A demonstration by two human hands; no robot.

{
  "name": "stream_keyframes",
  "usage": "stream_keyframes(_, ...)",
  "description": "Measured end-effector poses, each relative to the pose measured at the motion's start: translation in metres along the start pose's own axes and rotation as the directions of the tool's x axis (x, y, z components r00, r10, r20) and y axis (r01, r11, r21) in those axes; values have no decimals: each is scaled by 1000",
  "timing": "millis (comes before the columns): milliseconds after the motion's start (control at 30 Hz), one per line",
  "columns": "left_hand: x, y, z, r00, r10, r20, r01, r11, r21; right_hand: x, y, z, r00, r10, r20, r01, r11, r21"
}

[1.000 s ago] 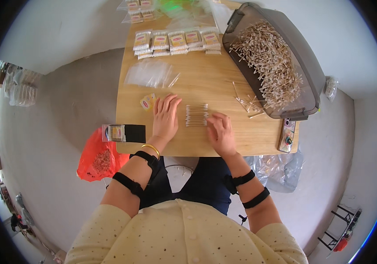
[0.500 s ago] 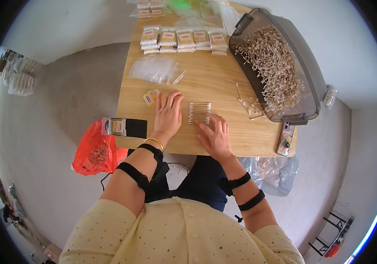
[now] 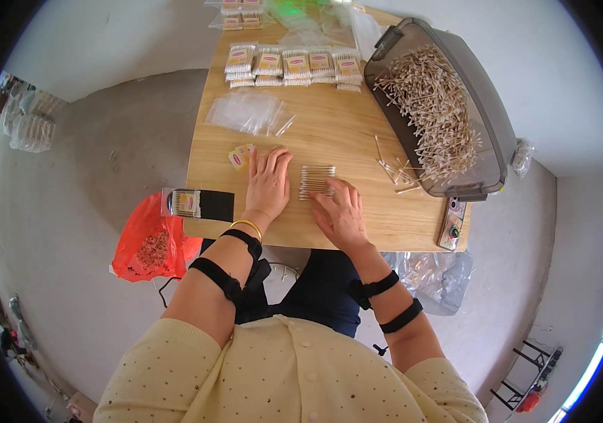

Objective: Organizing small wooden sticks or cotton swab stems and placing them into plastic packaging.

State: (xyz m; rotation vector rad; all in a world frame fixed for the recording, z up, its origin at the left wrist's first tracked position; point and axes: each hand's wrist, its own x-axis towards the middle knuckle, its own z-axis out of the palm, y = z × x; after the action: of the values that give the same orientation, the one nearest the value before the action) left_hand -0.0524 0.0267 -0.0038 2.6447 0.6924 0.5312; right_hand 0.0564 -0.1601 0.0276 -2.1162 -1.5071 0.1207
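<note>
A neat row of cotton swabs [image 3: 315,181] lies flat on the wooden table [image 3: 330,134] between my two hands. My left hand [image 3: 268,183] rests palm down, fingers together, just left of the row, touching or nearly touching its edge. On the other side, my right hand [image 3: 342,211] lies flat with fingers spread, its fingertips at the row's lower right edge. Neither hand grips anything. A small yellow label card [image 3: 239,156] sits just left of my left hand.
A grey bin [image 3: 492,141] full of loose swabs stands at the right, with a few stray swabs [image 3: 394,169] beside it. Empty clear bags [image 3: 246,111] and filled packets [image 3: 289,65] lie farther back. A black holder [image 3: 199,204], a small device [image 3: 452,224], and a red bag [image 3: 148,243] are near the front edge.
Both hands stay around the swab row; my right hand has shifted slightly toward its lower right edge. The view has drifted a little.
</note>
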Motion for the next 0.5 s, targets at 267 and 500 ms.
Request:
stream_keyframes(267, 0, 1, -3, 1000, -3, 15, 3, 1000, 11, 6, 0, 0, 999, -16, -45, 16, 1000, 12)
stream_keyframes(500, 0, 2, -5, 999, -13, 29, 13, 1000, 3, 11, 1, 3, 999, -14, -38, 13, 1000, -24)
